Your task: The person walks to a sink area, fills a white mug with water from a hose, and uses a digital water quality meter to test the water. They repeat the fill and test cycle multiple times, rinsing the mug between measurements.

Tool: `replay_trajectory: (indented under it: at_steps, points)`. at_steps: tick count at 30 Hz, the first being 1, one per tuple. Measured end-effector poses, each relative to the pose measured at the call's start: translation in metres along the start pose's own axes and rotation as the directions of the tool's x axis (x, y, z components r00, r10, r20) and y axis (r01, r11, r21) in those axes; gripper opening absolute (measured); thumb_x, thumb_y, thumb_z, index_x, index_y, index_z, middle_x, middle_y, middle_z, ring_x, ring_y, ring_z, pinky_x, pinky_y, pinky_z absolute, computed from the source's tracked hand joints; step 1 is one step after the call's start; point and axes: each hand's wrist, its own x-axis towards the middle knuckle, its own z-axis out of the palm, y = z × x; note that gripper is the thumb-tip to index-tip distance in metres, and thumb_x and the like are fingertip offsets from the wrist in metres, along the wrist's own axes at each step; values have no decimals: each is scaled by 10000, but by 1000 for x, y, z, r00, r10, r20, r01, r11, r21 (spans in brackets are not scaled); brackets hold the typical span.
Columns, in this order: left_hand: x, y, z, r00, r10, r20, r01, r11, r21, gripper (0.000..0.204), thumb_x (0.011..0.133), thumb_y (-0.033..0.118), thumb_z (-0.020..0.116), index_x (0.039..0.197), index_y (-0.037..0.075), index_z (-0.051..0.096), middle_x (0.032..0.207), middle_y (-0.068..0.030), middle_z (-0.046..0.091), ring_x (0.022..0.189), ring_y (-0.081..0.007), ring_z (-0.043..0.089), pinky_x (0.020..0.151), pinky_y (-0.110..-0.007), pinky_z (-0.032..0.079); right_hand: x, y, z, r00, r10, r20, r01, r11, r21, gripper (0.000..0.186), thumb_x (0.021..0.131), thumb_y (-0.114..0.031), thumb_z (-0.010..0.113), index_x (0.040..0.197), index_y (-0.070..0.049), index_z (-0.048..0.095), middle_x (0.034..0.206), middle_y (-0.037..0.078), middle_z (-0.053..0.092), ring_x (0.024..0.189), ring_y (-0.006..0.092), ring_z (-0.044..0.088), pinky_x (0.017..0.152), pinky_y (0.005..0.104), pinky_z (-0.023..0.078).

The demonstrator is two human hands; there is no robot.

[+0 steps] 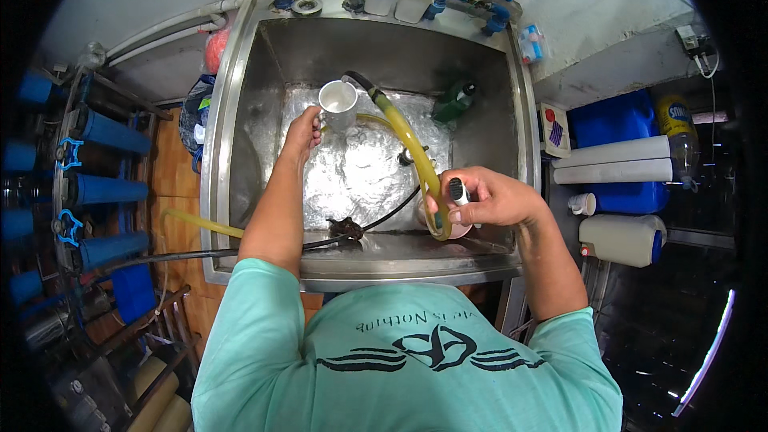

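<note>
Steel sink walls surround our work; our left fingers grip the white mug at its side between them; our right fingers clasp the yellow hose and a dark-tipped white tool; we should keep the mug steady beside the dark nozzle.

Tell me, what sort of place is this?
Probably a washing or utility area: there's a big metal sink, a yellow hose reaching into it, and a cup in the left hand.

Left fingers curled — right fingers (likewise)
</note>
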Motion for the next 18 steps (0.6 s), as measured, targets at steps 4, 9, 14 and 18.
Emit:
replay_trajectory:
  at_steps: [4,9,14,18]
  points:
    - [5,3,2,1000,2,16,-2,1000,-8,333,823,400,618,639,163,472,609,35,458,482,-65,414,435,-211,361,-2,0,1,984,158,78,-159,987,9,197,824,-91,648,1005,-36,591,843,-26,556,768,55,492,701,234,437]
    - [18,12,1,999,40,-30,-38,998,59,321,828,403,620,658,159,501,615,40,465,486,-61,413,433,-210,360,3,-5,-10,999,43,9,-43,999,6,197,822,-99,651,998,-33,591,867,-20,546,818,71,489,745,244,426]
    - [17,20,1,998,67,-4,-66,992,104,294,839,394,626,710,138,559,621,39,475,522,-73,445,476,-232,397,6,-8,-10,999,37,23,-35,996,-86,191,820,-103,638,993,-36,591,875,-13,544,842,80,487,783,259,420]
    - [9,31,13,948,309,82,-319,898,303,305,886,362,606,714,111,594,596,39,441,531,-88,459,543,-235,418,3,-9,-12,997,79,0,-79,994,-77,206,820,-135,656,997,-46,597,860,-19,543,803,73,495,730,244,429]
